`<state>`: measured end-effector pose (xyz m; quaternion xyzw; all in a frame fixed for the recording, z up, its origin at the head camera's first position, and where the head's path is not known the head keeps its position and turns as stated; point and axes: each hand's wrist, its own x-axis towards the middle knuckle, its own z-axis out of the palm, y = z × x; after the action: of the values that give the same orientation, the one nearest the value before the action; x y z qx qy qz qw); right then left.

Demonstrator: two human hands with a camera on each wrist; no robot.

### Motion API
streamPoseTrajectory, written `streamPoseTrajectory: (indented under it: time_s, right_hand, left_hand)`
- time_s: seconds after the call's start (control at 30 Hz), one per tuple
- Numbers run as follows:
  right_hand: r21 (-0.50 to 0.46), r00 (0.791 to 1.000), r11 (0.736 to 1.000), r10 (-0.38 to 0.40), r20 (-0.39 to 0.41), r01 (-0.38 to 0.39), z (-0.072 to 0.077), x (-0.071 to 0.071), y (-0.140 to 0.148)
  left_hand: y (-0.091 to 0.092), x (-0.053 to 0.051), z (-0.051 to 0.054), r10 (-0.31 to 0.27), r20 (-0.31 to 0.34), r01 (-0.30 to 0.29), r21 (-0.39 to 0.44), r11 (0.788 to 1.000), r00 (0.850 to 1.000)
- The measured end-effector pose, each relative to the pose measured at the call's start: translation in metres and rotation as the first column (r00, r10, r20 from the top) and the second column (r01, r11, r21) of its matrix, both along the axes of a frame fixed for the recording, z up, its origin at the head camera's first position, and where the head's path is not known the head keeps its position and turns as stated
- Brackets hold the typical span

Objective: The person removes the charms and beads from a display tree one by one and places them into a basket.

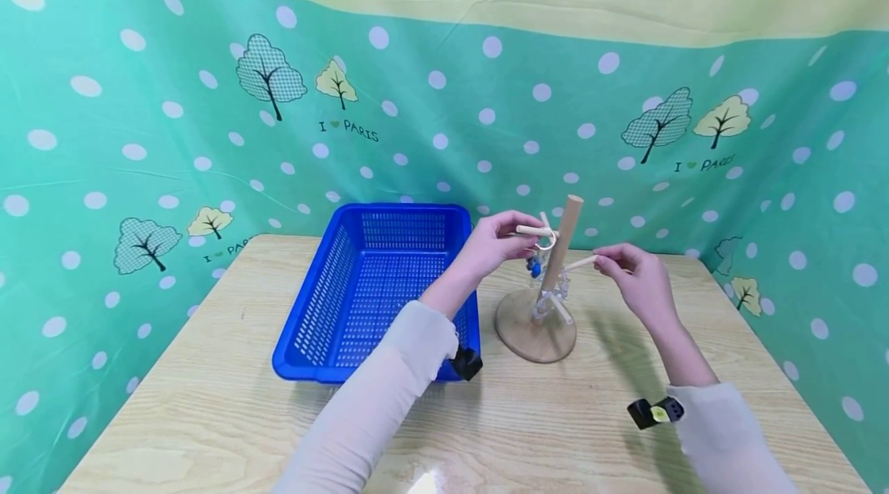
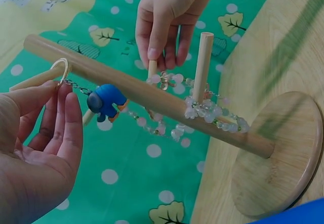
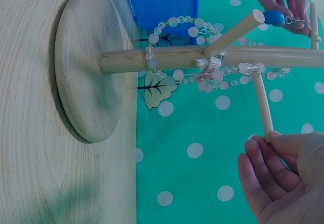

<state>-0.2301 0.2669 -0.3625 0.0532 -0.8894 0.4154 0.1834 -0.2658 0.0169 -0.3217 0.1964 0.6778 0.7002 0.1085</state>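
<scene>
A wooden stand [image 1: 563, 235] with a round base [image 1: 531, 336] and several pegs stands upright. My left hand [image 1: 496, 243] pinches a pale ring [image 2: 65, 64] that goes around an upper peg [image 2: 38, 79]. From the ring a blue figure [image 2: 109, 100] hangs on a short chain. My right hand [image 1: 642, 285] pinches the tip of another peg [image 3: 262, 105] between thumb and fingers. Beaded bracelets [image 3: 153, 38] in clear and pink hang around the lower pegs and post, below both hands.
Left of the stand is a blue perforated basket [image 1: 316, 270] on the wooden table [image 1: 556, 432], its inside bare in the head view. My left forearm crosses over its right side. A green patterned cloth [image 1: 417, 108] hangs behind and beside the table.
</scene>
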Motion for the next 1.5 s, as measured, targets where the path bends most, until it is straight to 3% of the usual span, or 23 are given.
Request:
streamPoseTrajectory:
  time_s: [0.67, 1.5]
  right_hand:
    - [0.006, 1.000, 1.000, -0.004, 0.001, 0.004, 0.002, 0.001, 0.000]
    - [-0.015, 1.000, 1.000, 0.005, 0.011, -0.005, 0.002, 0.002, -0.001]
  left_hand:
    - [-0.013, 0.002, 0.006, 0.032, -0.028, -0.033, -0.028, 0.999, 0.999]
    - [-0.026, 0.001, 0.009, 0.059, -0.056, -0.059, -0.004, 0.998, 0.997]
